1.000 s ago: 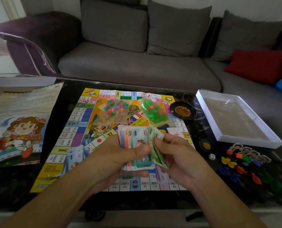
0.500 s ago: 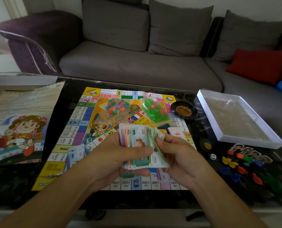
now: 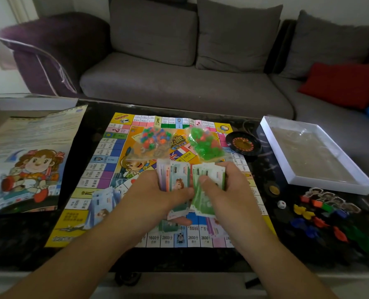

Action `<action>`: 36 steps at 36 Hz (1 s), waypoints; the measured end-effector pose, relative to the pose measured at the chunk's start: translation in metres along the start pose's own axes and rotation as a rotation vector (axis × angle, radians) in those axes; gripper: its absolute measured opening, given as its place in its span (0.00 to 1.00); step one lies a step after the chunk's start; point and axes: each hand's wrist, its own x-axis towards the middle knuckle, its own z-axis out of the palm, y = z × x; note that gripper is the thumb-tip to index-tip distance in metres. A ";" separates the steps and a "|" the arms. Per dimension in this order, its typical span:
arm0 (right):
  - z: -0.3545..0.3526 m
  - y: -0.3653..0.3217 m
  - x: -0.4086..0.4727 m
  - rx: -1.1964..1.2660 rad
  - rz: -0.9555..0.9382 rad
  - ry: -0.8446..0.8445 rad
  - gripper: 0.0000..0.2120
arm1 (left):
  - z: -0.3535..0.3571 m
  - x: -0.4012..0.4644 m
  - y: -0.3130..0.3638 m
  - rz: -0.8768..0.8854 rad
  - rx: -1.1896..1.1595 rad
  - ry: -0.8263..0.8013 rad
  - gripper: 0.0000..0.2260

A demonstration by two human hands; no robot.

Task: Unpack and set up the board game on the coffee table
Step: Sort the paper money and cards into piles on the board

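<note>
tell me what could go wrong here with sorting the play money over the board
1. The right hand is pulling green notes from the stack in the left hand; loose notes may slip onto the piles already on the board.
2. A forearm sweep could scatter the small plastic pieces and die at the table's right edge.
</note>
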 end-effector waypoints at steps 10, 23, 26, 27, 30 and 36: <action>0.010 -0.010 0.003 0.037 0.088 -0.139 0.08 | -0.012 0.001 0.005 0.016 0.046 0.034 0.12; 0.021 -0.013 0.016 -0.158 0.111 -0.050 0.06 | -0.076 0.007 0.027 -0.061 -0.127 0.293 0.10; 0.051 0.001 0.008 -0.247 0.109 -0.141 0.12 | -0.087 0.007 0.029 -0.145 -0.258 0.265 0.13; 0.061 0.006 0.006 -0.271 0.102 -0.175 0.13 | -0.087 0.006 0.030 -0.162 -0.294 0.250 0.13; 0.086 0.016 0.004 -0.364 0.076 -0.227 0.16 | -0.085 0.003 0.033 -0.163 -0.330 0.214 0.12; 0.106 0.029 -0.004 -0.779 -0.171 -0.150 0.19 | -0.080 -0.004 0.033 -0.129 -0.313 0.122 0.12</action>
